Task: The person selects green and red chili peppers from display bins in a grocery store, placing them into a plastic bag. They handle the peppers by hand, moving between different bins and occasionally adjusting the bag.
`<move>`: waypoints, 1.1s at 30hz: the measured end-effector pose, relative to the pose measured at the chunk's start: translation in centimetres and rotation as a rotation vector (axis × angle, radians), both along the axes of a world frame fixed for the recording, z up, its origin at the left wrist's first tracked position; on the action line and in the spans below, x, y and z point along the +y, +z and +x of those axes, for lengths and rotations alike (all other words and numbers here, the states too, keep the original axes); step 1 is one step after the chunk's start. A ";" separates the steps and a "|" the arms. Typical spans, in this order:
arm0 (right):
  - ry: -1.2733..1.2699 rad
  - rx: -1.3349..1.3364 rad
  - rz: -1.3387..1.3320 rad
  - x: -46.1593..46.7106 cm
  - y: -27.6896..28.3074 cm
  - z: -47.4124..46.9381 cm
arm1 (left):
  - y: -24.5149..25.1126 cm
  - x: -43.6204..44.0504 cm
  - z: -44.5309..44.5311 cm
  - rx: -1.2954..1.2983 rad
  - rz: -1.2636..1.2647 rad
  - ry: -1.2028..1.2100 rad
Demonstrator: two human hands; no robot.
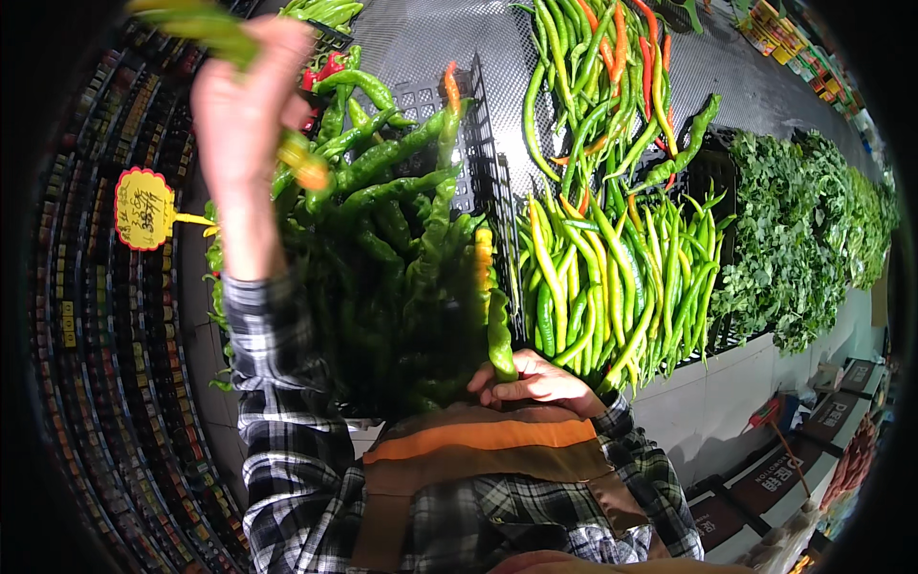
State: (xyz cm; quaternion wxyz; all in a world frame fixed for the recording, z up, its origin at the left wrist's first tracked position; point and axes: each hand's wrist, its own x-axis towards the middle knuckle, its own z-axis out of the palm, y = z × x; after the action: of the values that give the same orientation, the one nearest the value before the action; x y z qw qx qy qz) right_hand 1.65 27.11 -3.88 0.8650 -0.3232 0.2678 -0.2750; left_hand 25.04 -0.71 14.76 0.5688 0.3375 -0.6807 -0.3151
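Note:
At the upper left my left hand (240,122) is raised and blurred, its fingers closed round green peppers (215,36). A yellow-orange pepper end (307,166) sticks out below that fist; whether it is one pepper or several I cannot tell. Close to my apron, my right hand (545,384) grips the lower end of a wrinkled green chili pepper (500,326), which points away from me. Between my arms, long green peppers (394,190) lie heaped in a black plastic crate (479,129). The near part of the heap is in deep shadow. A yellow-orange pepper (484,255) leans by the crate's right side.
Slender green chilies (617,280) fill the space right of the crate, with green and red chilies (588,64) beyond. Leafy greens (782,229) lie farther right. A yellow price tag (145,208) bearing writing stands left, before shelves of packaged goods (107,287).

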 end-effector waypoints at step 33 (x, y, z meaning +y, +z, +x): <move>-0.224 -0.100 -0.244 1.7 -4.7 0.9 | -5.2 -0.4 5.6 -1.330 0.195 0.735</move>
State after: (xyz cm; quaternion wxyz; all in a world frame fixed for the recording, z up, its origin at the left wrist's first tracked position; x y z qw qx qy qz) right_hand 2.59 28.79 -8.59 0.7955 -0.3801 0.2235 -0.4157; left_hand 30.60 -1.16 9.56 0.0751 0.7096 -0.6927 0.1053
